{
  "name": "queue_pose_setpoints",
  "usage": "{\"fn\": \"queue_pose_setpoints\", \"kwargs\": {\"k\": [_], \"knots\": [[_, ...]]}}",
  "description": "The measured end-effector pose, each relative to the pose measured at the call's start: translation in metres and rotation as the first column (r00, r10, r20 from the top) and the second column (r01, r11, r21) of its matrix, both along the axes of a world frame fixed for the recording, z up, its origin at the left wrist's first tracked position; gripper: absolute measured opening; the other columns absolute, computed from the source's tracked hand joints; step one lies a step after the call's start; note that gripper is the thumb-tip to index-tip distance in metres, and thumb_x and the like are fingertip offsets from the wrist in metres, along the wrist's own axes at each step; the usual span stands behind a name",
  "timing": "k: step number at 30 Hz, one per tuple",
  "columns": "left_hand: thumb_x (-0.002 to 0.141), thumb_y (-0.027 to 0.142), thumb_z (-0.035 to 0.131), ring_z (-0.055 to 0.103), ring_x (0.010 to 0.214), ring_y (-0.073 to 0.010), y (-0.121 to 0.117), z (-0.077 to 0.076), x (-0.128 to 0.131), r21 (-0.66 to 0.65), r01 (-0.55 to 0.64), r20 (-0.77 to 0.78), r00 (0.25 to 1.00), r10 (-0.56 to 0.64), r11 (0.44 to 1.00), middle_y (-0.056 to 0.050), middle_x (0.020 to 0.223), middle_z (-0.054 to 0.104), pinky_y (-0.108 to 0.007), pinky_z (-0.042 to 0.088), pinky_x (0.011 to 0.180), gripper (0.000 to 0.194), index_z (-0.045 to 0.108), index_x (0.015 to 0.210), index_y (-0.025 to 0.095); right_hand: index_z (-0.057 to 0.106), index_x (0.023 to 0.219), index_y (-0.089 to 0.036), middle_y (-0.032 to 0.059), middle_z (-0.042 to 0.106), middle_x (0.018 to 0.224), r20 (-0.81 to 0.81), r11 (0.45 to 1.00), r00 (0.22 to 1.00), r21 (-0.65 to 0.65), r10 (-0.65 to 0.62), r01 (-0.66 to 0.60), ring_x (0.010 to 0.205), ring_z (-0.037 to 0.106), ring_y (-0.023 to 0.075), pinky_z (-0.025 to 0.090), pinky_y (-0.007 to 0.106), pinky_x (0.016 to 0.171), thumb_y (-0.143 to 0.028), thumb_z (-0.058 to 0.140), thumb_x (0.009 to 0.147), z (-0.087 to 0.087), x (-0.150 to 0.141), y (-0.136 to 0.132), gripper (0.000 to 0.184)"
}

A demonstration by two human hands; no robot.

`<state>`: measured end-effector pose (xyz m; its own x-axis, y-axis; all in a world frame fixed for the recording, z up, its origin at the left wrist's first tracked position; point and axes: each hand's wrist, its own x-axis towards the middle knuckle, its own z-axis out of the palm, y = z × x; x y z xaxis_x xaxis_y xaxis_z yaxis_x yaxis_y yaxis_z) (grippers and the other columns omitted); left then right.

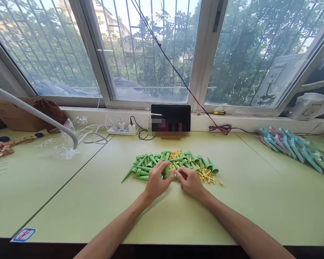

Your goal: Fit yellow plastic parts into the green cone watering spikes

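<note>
My left hand (158, 178) is closed around a green plastic cone-shaped spike (167, 171) in front of the pile. Close beside it, my right hand (190, 181) has its thumb and forefinger pinched together, the tips nearly meeting the left thumb. Whatever is between the right fingertips is too small to make out. Just beyond both hands lies a heap of green plastic spikes (142, 168), their pointed ends facing various ways. Small yellow plastic pieces (205, 176) are scattered among the spikes and to the right of my right hand.
A dark-screened tablet (170, 118) stands at the back against the sill, with a power strip (122, 129) to its left. Blue and pink wrapped items (288, 144) lie at the far right. On the left, a grey curved pole (43, 113) crosses over the table (70, 208).
</note>
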<state>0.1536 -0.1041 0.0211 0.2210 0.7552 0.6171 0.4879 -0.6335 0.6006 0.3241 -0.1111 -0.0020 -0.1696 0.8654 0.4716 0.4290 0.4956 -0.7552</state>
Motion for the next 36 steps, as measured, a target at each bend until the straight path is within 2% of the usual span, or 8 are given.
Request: {"fn": "queue_pose_setpoints", "kwargs": {"k": [2,4,8,16,20,23,27,36], "knots": [[0.086,0.024,0.058,0.046,0.056,-0.0095,-0.009,-0.007,-0.005,-0.019,0.017,-0.033,0.999,-0.017,1.0,-0.002,0.084,0.059,-0.023,0.041,0.057,0.018,0.06,0.104,0.019,0.058,0.07,-0.018,-0.0039,0.055,0.053,0.057,0.998,0.998,0.069,-0.003,-0.001,0.044,0.048,0.0104,0.036,0.02,0.045,-0.022,0.053,0.091,-0.001,-0.002,0.001,0.022],[0.086,0.022,0.057,0.047,0.056,-0.0101,-0.02,-0.014,-0.008,-0.057,0.099,-0.113,0.988,-0.105,0.993,-0.002,0.082,0.058,-0.023,0.04,0.055,0.021,0.061,0.107,0.019,0.059,0.071,-0.018,-0.0033,0.056,0.055,0.09,0.995,0.996,0.097,-0.009,0.001,0.047,0.049,0.0108,0.036,0.021,0.046,-0.02,0.054,0.09,-0.002,-0.003,0.002,0.02],[0.086,0.022,0.056,0.051,0.062,-0.0127,-0.027,-0.018,-0.008,-0.142,0.196,-0.24,0.944,-0.225,0.97,-0.004,0.087,0.062,-0.025,0.043,0.062,0.026,0.062,0.111,0.019,0.06,0.072,-0.018,-0.0023,0.059,0.057,0.058,0.999,0.998,0.041,-0.013,0.011,0.047,0.054,0.0115,0.04,0.021,0.048,-0.021,0.052,0.091,-0.001,-0.003,0.007,0.021],[0.09,0.036,0.056,0.056,0.069,-0.0156,-0.01,-0.015,-0.008,-0.18,0.11,-0.322,0.933,-0.164,0.978,-0.004,0.088,0.064,-0.028,0.046,0.068,0.031,0.063,0.115,0.02,0.064,0.081,-0.017,0.0017,0.067,0.069,-0.026,0.996,1.0,-0.085,0.002,-0.004,0.044,0.061,0.0124,0.046,0.023,0.046,-0.021,0.049,0.092,0.004,0.004,0.011,0.019],[0.091,0.045,0.054,0.057,0.071,-0.0166,-0.011,-0.012,-0.011,-0.184,0.07,-0.374,0.918,-0.135,0.98,-0.005,0.091,0.062,-0.028,0.045,0.067,0.032,0.065,0.112,0.022,0.067,0.093,-0.017,0.0068,0.071,0.093,0.006,0.998,0.999,-0.049,-0.032,0.032,0.051,0.062,0.0125,0.052,0.026,0.054,-0.019,0.053,0.088,0.005,0.005,0.009,0.015],[0.091,0.046,0.054,0.06,0.077,-0.0182,-0.011,-0.011,-0.012,-0.176,0.037,-0.4,0.911,-0.105,0.984,-0.005,0.095,0.062,-0.028,0.046,0.068,0.033,0.064,0.114,0.024,0.068,0.102,-0.018,0.0082,0.071,0.107,0.056,0.999,0.998,-0.03,-0.018,0.019,0.056,0.062,0.0128,0.052,0.027,0.058,-0.018,0.057,0.085,0.004,0.006,0.008,0.021],[0.095,0.042,0.05,0.063,0.079,-0.0181,-0.01,-0.011,-0.013,-0.153,-0.006,-0.415,0.908,-0.059,0.988,-0.005,0.098,0.062,-0.028,0.047,0.071,0.029,0.064,0.113,0.024,0.068,0.101,-0.017,0.0069,0.073,0.1,0.139,0.999,0.99,-0.032,0.027,-0.023,0.059,0.061,0.0133,0.05,0.026,0.061,-0.018,0.057,0.086,0.003,0.007,0.008,0.019],[0.099,0.039,0.043,0.064,0.075,-0.0163,-0.009,-0.013,-0.013,-0.105,-0.043,-0.43,0.903,-0.006,0.994,-0.006,0.101,0.062,-0.029,0.049,0.072,0.032,0.069,0.094,0.021,0.066,0.078,-0.017,0.002,0.068,0.07,0.252,0.992,0.96,0.069,-0.121,0.107,0.059,0.056,0.0144,0.042,0.025,0.061,-0.017,0.053,0.089,0.006,0.014,0.011,0.017]]}}
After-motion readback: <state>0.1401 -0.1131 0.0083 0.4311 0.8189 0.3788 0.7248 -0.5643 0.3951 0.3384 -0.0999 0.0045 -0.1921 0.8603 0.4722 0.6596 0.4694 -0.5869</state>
